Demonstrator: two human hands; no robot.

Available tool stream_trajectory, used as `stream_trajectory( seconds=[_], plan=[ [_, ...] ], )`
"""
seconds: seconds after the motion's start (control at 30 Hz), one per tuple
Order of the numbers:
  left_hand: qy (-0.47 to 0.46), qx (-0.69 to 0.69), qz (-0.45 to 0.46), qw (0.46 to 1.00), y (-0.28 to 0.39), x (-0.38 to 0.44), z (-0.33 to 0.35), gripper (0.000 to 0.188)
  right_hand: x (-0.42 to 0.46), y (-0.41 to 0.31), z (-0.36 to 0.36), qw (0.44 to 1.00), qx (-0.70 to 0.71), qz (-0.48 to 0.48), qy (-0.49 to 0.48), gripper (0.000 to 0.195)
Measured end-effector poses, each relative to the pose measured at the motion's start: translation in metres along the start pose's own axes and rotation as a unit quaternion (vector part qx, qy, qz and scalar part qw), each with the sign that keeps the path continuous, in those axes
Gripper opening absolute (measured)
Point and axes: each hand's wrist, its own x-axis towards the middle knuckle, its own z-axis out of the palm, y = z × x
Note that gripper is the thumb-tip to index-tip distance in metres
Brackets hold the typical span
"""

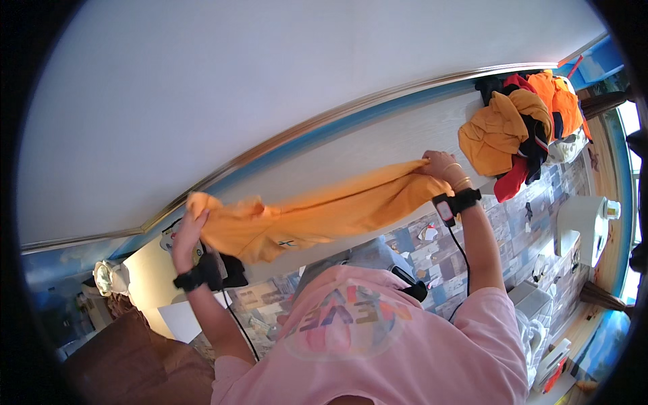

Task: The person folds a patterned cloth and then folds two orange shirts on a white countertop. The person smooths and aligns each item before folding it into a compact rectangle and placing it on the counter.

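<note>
An orange-yellow garment [314,217] is stretched between my two hands above a long white surface, one part of it blurred. My left hand [188,240] grips its left end, where the cloth bunches near the fingertips. Its other end is pinched in my right hand [439,164], which is beside the clothes heap. The cloth sags between the hands, and a small dark embroidered mark shows near its lower edge. Each wrist wears a black strapped device with a cable.
A heap of clothes [493,134], orange, black and red, lies at the right end of the white surface [364,142]. Dark fabric [234,271] lies near my left hand. A wall stands along the far side. A white stool-like piece [582,228] stands on the patterned floor at right.
</note>
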Motion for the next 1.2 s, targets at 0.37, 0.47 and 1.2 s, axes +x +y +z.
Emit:
stream_trajectory(
  seconds=[0.37, 0.47, 1.2],
  plan=[
    [0.041, 0.157, 0.289, 0.944, 0.023, 0.031, 0.219, 0.035, 0.015, 0.041, 0.068, 0.948, 0.029, 0.142, 0.285, 0.035],
    [0.044, 0.148, 0.322, 0.934, 0.024, 0.045, 0.238, 0.03, 0.019, 0.053, 0.08, 0.928, 0.154, 0.225, 0.254, 0.039],
    [0.003, 0.234, 0.332, 0.914, 0.049, 0.058, 0.274, 0.019, 0.058, 0.073, 0.084, 0.906, 0.211, 0.167, 0.326, 0.03]
  ],
)
